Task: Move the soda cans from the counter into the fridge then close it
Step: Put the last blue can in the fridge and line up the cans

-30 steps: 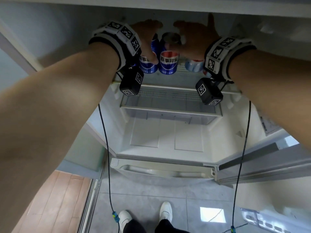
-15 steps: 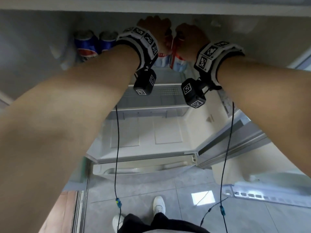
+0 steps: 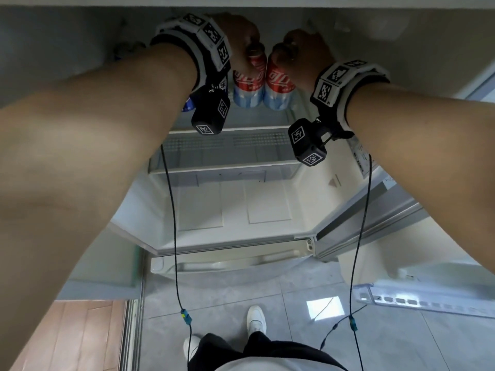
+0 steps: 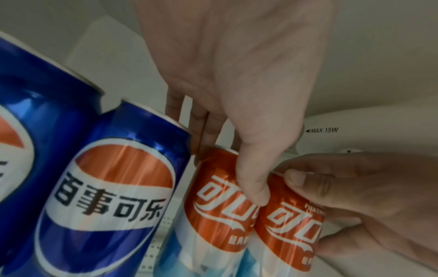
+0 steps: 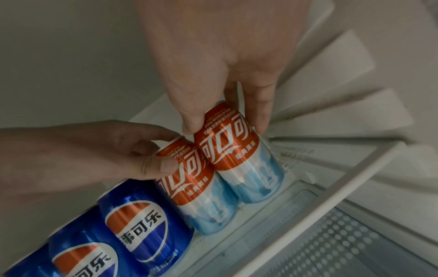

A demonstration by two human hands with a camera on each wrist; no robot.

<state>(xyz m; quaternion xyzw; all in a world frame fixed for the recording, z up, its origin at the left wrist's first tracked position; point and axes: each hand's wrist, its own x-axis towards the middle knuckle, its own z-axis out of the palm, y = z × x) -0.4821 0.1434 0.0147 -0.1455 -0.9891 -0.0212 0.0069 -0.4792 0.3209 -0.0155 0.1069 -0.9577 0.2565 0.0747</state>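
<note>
Each hand pinches a red can by its top, left hand [image 4: 237,90] on one [image 4: 213,211], right hand [image 5: 225,56] on the other [image 5: 241,155], probably seating both upright on the fridge shelf [image 5: 296,187] beside the blue cans [image 5: 137,224].

Grey tiled floor [image 3: 227,298], bright patch of light [image 3: 324,307] on a tile, strip of wood flooring [image 3: 72,333] at left, pale wall [image 3: 107,263] above it
</note>
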